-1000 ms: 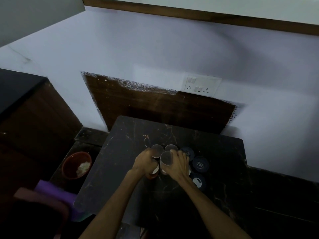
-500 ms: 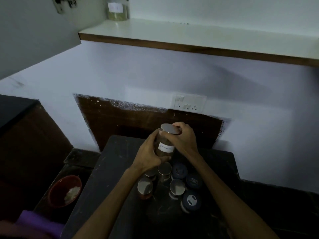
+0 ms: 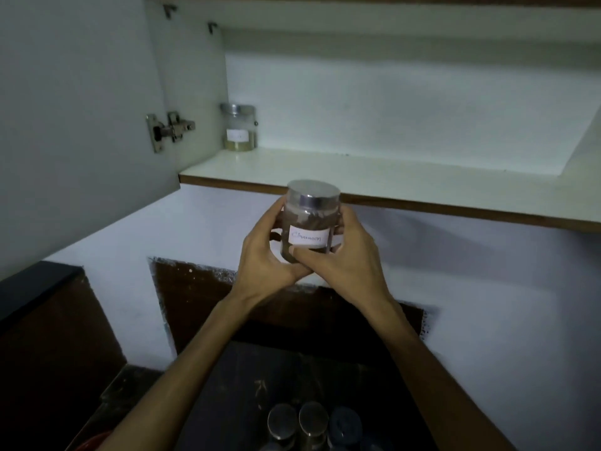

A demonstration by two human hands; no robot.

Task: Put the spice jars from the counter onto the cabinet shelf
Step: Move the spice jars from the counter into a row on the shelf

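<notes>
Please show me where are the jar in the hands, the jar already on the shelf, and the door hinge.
held jar [image 3: 309, 237]: head view, on its white paper label.
shelf jar [image 3: 239, 128]: head view, on its glass body, above the label.
door hinge [image 3: 170, 129]: head view, on the metal arm.

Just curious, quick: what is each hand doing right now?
Left hand: holding the cinnamon jar, fingers curled round its side.
Right hand: holding the same jar, thumb on its front.
</notes>
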